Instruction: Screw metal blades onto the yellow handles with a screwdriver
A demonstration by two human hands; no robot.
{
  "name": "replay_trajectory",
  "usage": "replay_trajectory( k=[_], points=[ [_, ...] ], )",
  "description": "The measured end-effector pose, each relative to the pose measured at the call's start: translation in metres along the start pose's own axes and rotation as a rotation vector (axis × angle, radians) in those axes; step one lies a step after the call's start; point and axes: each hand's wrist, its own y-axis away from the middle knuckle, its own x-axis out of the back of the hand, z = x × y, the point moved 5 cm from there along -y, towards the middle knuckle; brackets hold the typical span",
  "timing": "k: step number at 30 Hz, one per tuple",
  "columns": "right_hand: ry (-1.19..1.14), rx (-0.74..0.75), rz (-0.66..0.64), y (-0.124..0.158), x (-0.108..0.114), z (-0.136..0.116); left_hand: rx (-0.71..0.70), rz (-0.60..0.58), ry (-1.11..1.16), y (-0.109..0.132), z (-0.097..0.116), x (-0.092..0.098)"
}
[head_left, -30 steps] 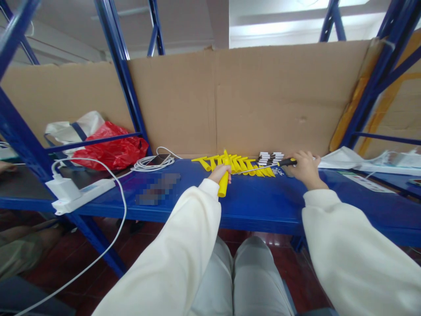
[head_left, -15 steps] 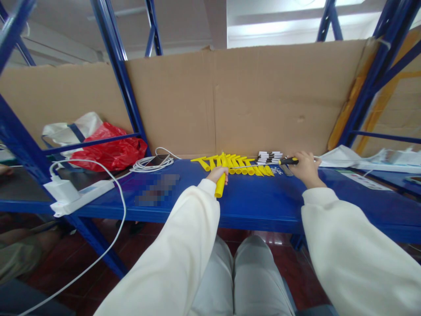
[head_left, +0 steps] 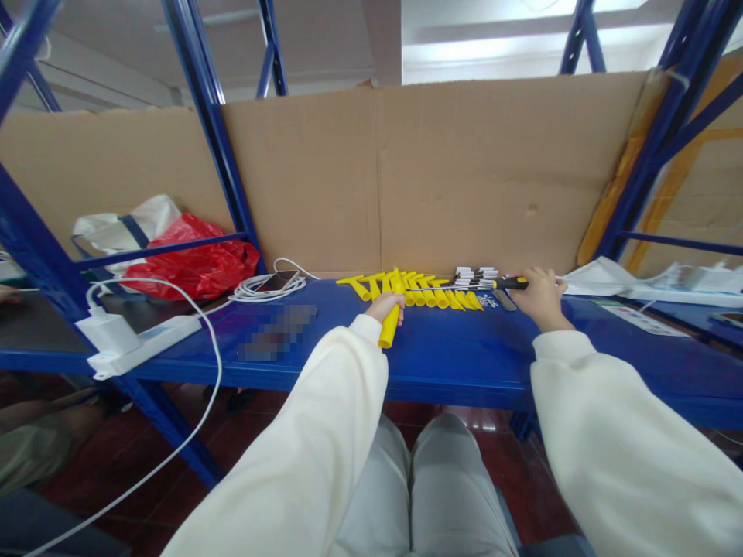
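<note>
My left hand (head_left: 385,307) is closed around a yellow tubular handle (head_left: 389,331), whose open end points toward me. In my right hand (head_left: 539,295) is a screwdriver (head_left: 511,283) with a black and yellow grip. Its long thin shaft runs left to the upper part of the held yellow piece; the exact contact of the tip is too small to make out. Behind and beside them lies a row of similar yellow handles (head_left: 426,299). A stack of small white and black parts (head_left: 476,276) stands near the screwdriver's grip, with small metal bits (head_left: 486,300) in front of it.
The blue table (head_left: 453,356) backs onto a cardboard panel (head_left: 464,178). At left are a coiled white cable (head_left: 268,287), a power strip (head_left: 154,346) and a red plastic bag (head_left: 194,259). Printed paper (head_left: 641,318) lies right. Blue posts (head_left: 214,131) frame the table.
Both hands stay in nearly the same place with the yellow handle and screwdriver. The screwdriver's shaft and grip have shifted very slightly upward.
</note>
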Motion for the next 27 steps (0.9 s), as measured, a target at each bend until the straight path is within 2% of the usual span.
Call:
replay_trajectory(
  k=[11, 27],
  points=[
    [-0.036, 0.016, 0.037, 0.000, 0.001, -0.002, 0.000, 0.011, 0.001, 0.001, 0.002, 0.000],
    [-0.049, -0.110, -0.079, 0.000, -0.008, 0.012, -0.031, -0.058, 0.040, -0.001, 0.004, -0.001]
  ],
)
